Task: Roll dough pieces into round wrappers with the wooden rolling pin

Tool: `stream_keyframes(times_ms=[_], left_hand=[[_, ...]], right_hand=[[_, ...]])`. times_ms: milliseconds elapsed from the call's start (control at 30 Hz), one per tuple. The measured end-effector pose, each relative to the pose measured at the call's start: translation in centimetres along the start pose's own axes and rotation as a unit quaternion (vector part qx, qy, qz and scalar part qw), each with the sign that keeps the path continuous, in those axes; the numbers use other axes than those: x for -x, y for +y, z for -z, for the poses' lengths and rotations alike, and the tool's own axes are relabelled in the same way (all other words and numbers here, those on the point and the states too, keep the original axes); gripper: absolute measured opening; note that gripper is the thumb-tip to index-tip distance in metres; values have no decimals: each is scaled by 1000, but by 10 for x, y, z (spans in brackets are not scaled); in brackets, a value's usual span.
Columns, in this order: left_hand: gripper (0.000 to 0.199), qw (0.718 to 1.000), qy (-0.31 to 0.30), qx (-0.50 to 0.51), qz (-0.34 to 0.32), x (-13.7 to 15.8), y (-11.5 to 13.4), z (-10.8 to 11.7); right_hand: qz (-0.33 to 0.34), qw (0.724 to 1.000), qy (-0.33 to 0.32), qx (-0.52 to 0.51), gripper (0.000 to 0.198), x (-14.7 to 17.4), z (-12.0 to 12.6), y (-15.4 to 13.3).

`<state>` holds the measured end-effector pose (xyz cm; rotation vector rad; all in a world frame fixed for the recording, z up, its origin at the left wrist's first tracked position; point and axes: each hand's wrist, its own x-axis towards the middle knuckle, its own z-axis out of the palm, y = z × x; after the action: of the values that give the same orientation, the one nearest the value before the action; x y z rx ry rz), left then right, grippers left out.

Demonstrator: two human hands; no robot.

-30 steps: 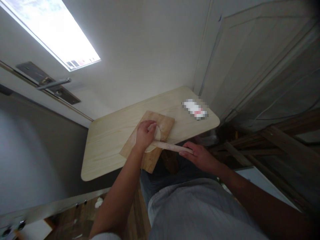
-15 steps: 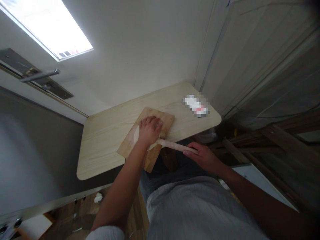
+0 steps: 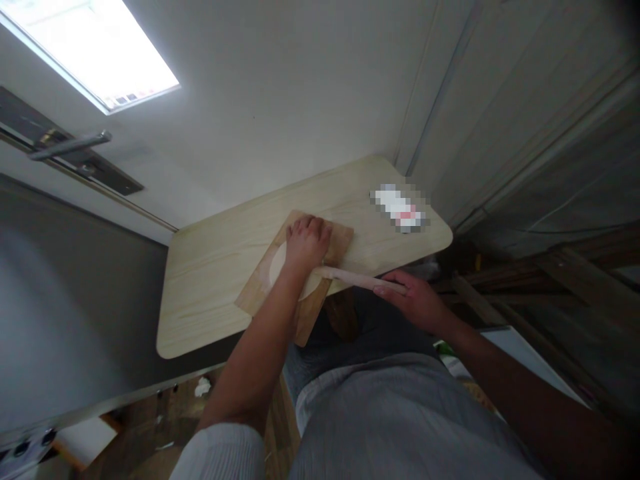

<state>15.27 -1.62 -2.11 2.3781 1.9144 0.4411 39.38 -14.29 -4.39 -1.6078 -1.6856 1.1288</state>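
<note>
A pale flat round of dough (image 3: pixel 277 265) lies on a wooden cutting board (image 3: pixel 260 287), partly covered by my left hand and forearm. My left hand (image 3: pixel 307 243) is over the far side of the dough, fingers bent down at its edge; the fingertips are hidden. A pale wooden rolling pin (image 3: pixel 353 278) slants from the dough out past the board's right side. Its outer end is in my right hand (image 3: pixel 413 299), fingers closed around it. The pin's other end is hidden at my left wrist.
The board rests on a light wood-grain table (image 3: pixel 200 287), with one corner past the near edge. A blurred-out white item (image 3: pixel 400 208) lies at the table's right. Behind stands a white door with a metal handle (image 3: pixel 75 143). Crumpled white paper (image 3: pixel 203 387) is on the floor.
The view has shifted slightly. My left hand has moved a little up and right, showing more of the dough's left side. The rolling pin has shifted slightly up and right with my right hand.
</note>
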Motion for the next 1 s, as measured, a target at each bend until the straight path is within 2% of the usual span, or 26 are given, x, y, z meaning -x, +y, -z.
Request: stream_keyframes(times_ms=[200, 400, 667, 1000], left_hand=[[42, 1000, 13, 5, -3, -9, 2, -2], [43, 1000, 27, -6, -3, -3, 1, -1], [41, 1000, 13, 9, -16, 14, -4, 2], [35, 996, 68, 54, -5, 56, -17, 13]], right_hand=[[-10, 1000, -3, -28, 42, -6, -1, 9], [-9, 1000, 2, -10, 41, -1, -1, 1], [-2, 999, -19, 34, 37, 16, -4, -8], [16, 998, -57, 30, 31, 30, -14, -7]])
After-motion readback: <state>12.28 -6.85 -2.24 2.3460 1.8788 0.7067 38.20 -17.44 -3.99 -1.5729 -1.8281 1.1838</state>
